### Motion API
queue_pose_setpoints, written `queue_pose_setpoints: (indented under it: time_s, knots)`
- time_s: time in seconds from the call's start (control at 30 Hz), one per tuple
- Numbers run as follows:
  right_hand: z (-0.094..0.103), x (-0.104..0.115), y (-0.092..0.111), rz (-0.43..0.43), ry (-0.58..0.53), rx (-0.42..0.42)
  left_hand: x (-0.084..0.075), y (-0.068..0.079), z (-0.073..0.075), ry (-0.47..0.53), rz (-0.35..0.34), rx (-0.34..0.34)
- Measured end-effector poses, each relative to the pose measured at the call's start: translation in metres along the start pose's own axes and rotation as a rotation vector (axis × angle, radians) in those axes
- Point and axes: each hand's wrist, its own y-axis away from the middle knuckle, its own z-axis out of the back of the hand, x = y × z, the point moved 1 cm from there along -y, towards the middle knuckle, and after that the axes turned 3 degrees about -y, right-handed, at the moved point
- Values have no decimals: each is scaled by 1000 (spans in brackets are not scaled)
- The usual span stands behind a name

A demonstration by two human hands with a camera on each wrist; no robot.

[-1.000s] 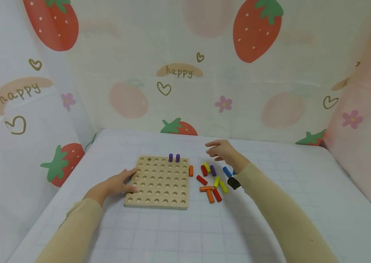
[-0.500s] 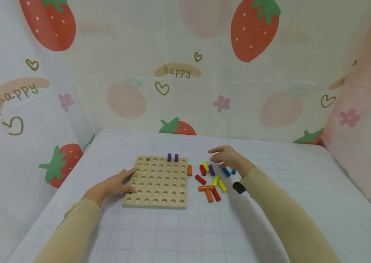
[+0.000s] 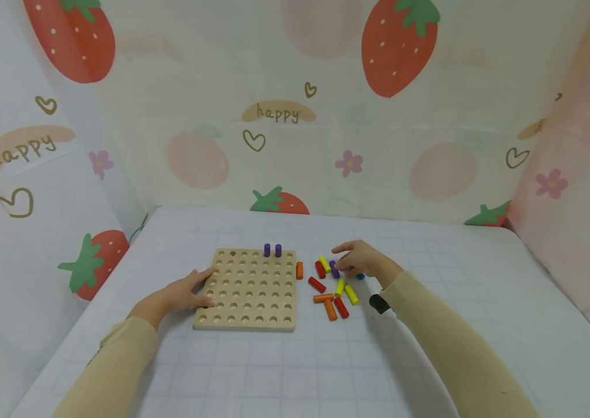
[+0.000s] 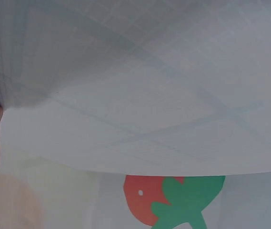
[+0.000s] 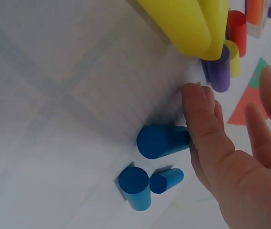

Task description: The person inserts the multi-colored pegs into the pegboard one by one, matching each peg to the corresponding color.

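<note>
A square wooden pegboard [image 3: 245,290] with rows of round holes lies on the table. Two purple pegs [image 3: 272,250] stand upright in its far row. My left hand [image 3: 182,292] rests against the board's left edge, thumb and fingers spread; only a fingertip part shows in the left wrist view. Over the loose pegs, my right hand [image 3: 365,259] reaches down with nothing between its fingers. Its fingertips are close to a lying purple peg [image 5: 218,69]. A blue peg [image 5: 161,141] lies right beside its fingers, with two more blue pegs [image 5: 135,186] near it.
Loose red pegs [image 3: 317,284], yellow pegs [image 3: 351,295] and orange pegs [image 3: 330,309] lie scattered right of the board. One orange peg [image 3: 299,270] is close to its right edge. A strawberry-print cloth [image 3: 284,157] stands behind the table.
My right hand has lowered toward the purple and blue pegs, now covering most of the blue ones in the head view. The left hand stays on the board. The head view shifts slightly.
</note>
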Motion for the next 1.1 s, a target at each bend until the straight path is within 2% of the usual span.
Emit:
queue_pose_setpoints:
  time_s: [0.37,0.67,0.83,1.1]
  knots:
    - [-9,6,2,-18,191,-47,4,0,0,15,-15,-2]
    - [-9,2,-6,-50,288,-82,2,0,-3,14,-29,-8]
    - [-10,-2,-9,-52,286,-91,1,0,-3,6,-34,-19]
    - [-10,-3,-10,2,241,-116,3,0,-2,8,-25,-30]
